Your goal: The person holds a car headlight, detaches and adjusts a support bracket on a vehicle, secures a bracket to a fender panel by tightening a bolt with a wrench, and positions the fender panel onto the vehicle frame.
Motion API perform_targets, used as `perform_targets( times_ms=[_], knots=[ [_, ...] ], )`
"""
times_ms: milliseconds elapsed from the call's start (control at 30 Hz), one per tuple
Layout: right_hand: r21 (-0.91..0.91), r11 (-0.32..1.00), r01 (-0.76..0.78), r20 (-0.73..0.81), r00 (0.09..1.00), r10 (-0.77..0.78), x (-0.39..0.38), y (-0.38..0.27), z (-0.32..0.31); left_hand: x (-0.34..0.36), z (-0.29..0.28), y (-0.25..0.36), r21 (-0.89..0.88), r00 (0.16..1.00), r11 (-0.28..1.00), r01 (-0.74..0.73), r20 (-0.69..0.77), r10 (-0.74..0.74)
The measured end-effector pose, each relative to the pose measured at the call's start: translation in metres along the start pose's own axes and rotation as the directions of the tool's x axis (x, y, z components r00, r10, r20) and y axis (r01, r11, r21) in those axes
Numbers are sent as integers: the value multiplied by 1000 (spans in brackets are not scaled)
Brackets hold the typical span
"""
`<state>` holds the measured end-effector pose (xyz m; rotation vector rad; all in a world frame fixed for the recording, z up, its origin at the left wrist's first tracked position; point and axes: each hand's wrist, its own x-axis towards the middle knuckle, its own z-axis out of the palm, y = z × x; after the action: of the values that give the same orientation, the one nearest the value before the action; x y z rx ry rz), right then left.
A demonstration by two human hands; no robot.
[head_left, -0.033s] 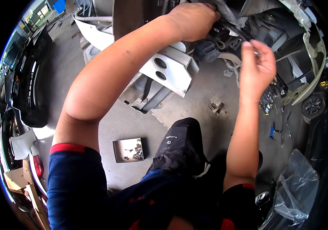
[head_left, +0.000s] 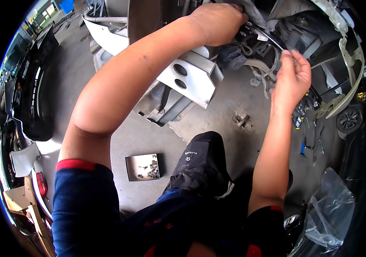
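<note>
My left hand (head_left: 222, 23) reaches into the opened front end of a car, beside the white body panel with two oval holes (head_left: 187, 79). Its fingers curl inward near the far end of a long shiny metal tool handle (head_left: 270, 39); what they grip is hidden. My right hand (head_left: 293, 79) closes its thumb and fingers round the near end of that handle, which slants up and left toward my left hand. Dark hoses and wiring (head_left: 257, 64) hang below the handle, between my hands.
An open box of small fasteners (head_left: 143, 167) sits on the concrete floor left of my knee. Tools (head_left: 303, 147) lie on the right, near a clear plastic sheet (head_left: 330, 210). Removed bumpers (head_left: 31, 94) and cardboard (head_left: 18, 200) line the left. A bent pale frame (head_left: 341, 96) juts out at right.
My right hand has shifted slightly right and down with the handle's near end, and more of the shiny handle shows. My left hand has barely moved.
</note>
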<state>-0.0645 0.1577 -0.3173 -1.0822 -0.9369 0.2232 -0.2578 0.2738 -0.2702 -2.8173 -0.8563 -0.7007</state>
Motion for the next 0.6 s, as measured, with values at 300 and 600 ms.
perform_targets(
  times_ms=[300,600],
  knots=[
    [-43,989,138,148,980,-131,-17,-13,13,-4,14,-3,24,999,1000,-4,-47,6],
    [-46,954,298,257,926,-277,-35,-7,40,-8,-9,14,76,999,997,7,43,-10]
  ],
)
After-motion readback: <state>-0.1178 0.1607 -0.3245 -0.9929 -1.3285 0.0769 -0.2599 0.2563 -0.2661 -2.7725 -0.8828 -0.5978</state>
